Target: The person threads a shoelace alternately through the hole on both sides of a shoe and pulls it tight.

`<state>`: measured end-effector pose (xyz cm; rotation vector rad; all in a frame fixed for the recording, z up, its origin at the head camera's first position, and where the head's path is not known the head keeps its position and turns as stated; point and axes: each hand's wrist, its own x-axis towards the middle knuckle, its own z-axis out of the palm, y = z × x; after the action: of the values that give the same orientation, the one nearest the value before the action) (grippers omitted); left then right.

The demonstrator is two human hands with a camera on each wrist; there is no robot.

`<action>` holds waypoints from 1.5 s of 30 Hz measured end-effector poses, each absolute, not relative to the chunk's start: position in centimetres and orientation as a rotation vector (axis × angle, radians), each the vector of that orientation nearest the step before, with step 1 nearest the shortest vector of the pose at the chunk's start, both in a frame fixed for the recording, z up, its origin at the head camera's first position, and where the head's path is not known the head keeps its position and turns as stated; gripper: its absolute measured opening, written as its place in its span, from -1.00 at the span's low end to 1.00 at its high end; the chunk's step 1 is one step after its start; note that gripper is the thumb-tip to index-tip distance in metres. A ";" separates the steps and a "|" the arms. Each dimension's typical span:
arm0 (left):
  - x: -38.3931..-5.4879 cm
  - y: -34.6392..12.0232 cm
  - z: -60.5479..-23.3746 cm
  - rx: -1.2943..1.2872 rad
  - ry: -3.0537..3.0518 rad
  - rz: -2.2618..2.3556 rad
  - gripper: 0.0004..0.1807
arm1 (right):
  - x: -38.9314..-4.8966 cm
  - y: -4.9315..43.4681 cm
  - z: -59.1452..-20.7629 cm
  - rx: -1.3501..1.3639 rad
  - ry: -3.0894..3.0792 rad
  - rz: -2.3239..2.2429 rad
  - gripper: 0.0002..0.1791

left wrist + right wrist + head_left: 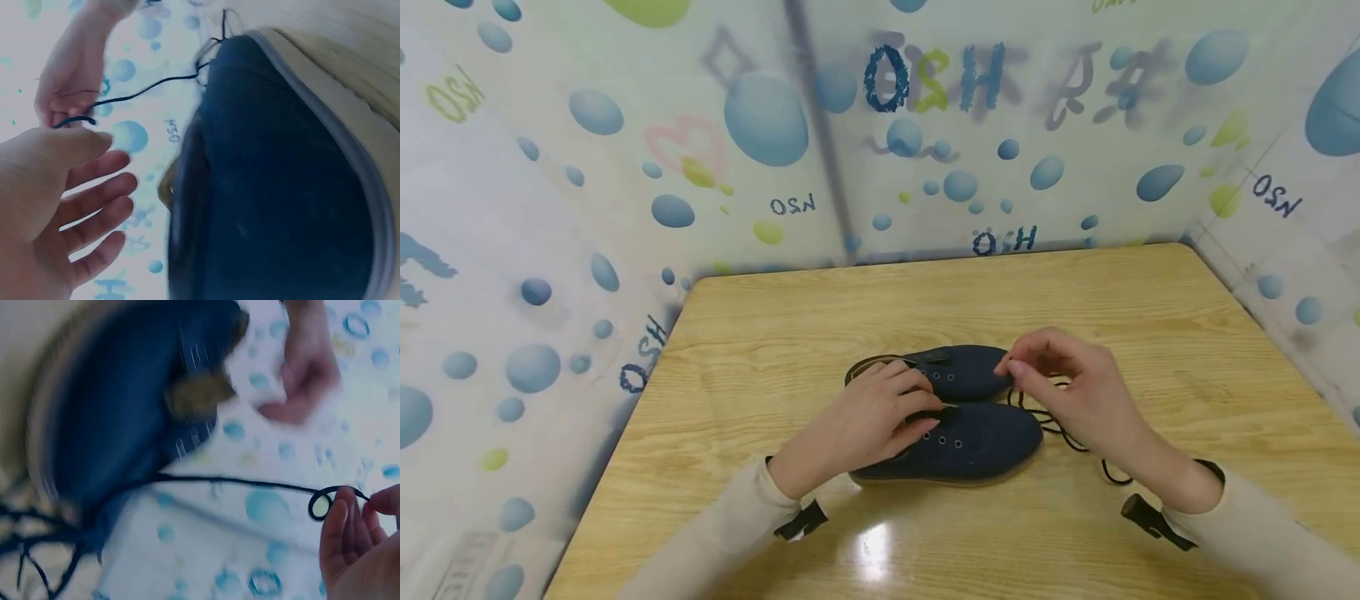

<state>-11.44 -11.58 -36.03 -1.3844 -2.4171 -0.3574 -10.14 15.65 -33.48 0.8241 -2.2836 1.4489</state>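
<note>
Two dark navy shoes lie side by side, toes to the right: a near shoe and a far shoe, both with empty metal eyelets showing. My left hand hovers over the near shoe's opening, fingers loosely bent and apart, holding nothing; the left wrist view shows it beside the navy upper. Past the toes, my right hand pinches a black shoelace between thumb and fingertips. A small loop curls at those fingertips in the right wrist view. The lace's other part trails into a loose tangle by the toes.
The shoes lie on a light wood-grain table. Behind it and at both sides hangs a pale curtain printed with blue and green drops. Black straps with small devices circle both wrists. Loose lace strands spread on the tabletop beneath the right hand.
</note>
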 end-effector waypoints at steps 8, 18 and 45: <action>-10.2 -9.3 -35.7 -1.238 -2.444 -0.881 -0.80 | -9.3 13.0 -36.9 0.982 -2.324 1.558 -0.75; -9.7 -8.3 -36.6 -1.078 -2.526 -1.154 -0.94 | -9.0 13.0 -38.2 0.936 -2.452 1.644 -0.81; -8.0 -8.5 -36.5 -1.046 -2.972 -1.129 -0.94 | -10.2 14.8 -39.1 1.111 -2.982 1.616 -0.56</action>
<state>-8.04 -8.54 -36.46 -1.0455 -2.9721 -1.1293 -10.19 14.84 -39.09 1.1105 -2.9819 1.6156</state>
